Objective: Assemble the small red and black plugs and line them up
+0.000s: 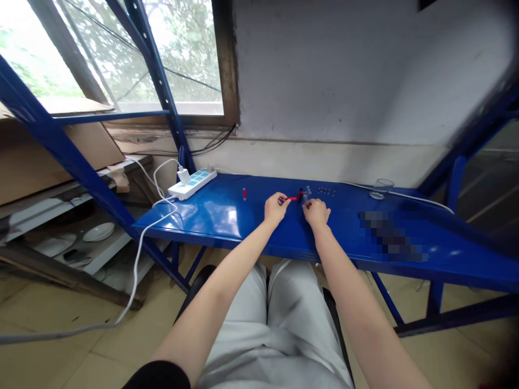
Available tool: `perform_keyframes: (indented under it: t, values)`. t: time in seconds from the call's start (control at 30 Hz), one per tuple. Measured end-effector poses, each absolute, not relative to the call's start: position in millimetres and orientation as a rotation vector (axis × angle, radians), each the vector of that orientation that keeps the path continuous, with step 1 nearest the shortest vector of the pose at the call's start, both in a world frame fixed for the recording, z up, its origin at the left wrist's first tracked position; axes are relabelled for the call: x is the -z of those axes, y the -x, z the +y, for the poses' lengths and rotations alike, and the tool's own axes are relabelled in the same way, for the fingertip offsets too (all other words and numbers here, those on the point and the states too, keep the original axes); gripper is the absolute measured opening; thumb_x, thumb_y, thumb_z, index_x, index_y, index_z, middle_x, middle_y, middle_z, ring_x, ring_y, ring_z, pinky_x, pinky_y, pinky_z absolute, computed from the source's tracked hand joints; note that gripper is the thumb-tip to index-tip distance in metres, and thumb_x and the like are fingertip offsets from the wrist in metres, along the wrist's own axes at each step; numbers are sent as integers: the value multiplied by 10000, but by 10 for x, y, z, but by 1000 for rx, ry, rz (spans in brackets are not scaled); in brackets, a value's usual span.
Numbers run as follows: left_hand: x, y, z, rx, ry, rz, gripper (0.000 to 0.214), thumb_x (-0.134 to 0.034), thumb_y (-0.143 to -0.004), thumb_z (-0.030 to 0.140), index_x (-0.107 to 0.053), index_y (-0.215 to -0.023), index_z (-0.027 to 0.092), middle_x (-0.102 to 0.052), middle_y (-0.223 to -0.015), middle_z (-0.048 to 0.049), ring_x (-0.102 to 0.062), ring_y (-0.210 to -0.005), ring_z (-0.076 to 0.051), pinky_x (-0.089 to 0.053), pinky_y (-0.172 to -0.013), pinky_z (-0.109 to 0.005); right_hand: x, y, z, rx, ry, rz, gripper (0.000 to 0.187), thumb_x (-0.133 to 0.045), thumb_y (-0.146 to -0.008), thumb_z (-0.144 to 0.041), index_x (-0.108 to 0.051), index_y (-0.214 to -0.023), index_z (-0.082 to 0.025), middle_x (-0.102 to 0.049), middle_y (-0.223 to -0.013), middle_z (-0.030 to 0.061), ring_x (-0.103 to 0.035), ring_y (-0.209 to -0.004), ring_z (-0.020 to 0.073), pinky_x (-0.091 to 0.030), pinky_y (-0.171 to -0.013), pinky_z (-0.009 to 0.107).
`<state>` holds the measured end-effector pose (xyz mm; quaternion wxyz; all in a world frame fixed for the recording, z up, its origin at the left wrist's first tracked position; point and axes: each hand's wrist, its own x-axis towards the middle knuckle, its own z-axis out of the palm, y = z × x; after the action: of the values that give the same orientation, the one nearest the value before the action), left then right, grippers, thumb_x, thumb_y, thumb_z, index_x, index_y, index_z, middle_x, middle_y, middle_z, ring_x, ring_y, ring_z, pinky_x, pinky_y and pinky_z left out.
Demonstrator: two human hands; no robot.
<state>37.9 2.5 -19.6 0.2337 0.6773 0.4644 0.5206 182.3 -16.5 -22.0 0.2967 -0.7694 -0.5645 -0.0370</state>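
Centrally, we held a red stick (291,199) pinched in our left hand (275,208) over the blue table (203,215); our right hand (317,212) was beside small clear pieces (308,190) (its grip we could not tell).

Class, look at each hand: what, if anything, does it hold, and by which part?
The left hand grips a red piece by its left end. The right hand is at clear pieces; whether it holds one cannot be told.
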Motion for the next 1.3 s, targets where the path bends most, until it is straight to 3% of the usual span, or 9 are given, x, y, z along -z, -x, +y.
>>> perform_keyframes:
  t: [0.23,0.5,0.77,0.97,1.3]
  values:
    - [193,-327,-21,-1543,-1864,1209,89,-597,-748,255,-598,-793,178,-624,-773,-3,-508,-629,-95,-433,-654,-232,221,-1768,-216,162,1824,-1779,132,-497,-774,-266,-581,-703,-194,-583,-811,53,-482,-832,200,-289,-695,318]
    - [169,-313,-44,-1600,-1900,1232,104,-566,-783,245,-597,-849,171,-627,-831,-21,-510,-637,-96,-447,-686,-238,171,-1734,-268,196,1791,-1850,107,-501,-767,-233,-546,-682,-188,-572,-789,36,-472,-799,180,-252,-674,302]
    - [96,-323,-186,-1477,-2117,1172,297,-464,-852,241,-564,-1129,198,-623,-998,-48,-555,-809,-120,-449,-842,-258,173,-1716,-281,207,1760,-1874,110,-495,-767,-239,-547,-685,-189,-580,-790,43,-482,-799,187,-249,-672,303]
    - [50,-316,-261,-1300,-2205,1161,432,-432,-856,235,-464,-1286,257,-643,-947,-17,-555,-867,-134,-447,-873,-266,188,-1718,-269,193,1768,-1841,133,-496,-778,-275,-562,-701,-189,-585,-795,36,-488,-817,187,-257,-687,306]
    - [134,-339,-172,-1247,-2210,1162,318,-455,-843,224,-567,-1141,221,-662,-883,-19,-572,-872,-147,-454,-851,-274,196,-1705,-263,202,1766,-1803,168,-486,-800,-312,-581,-742,-187,-592,-821,61,-497,-835,205,-263,-671,303]
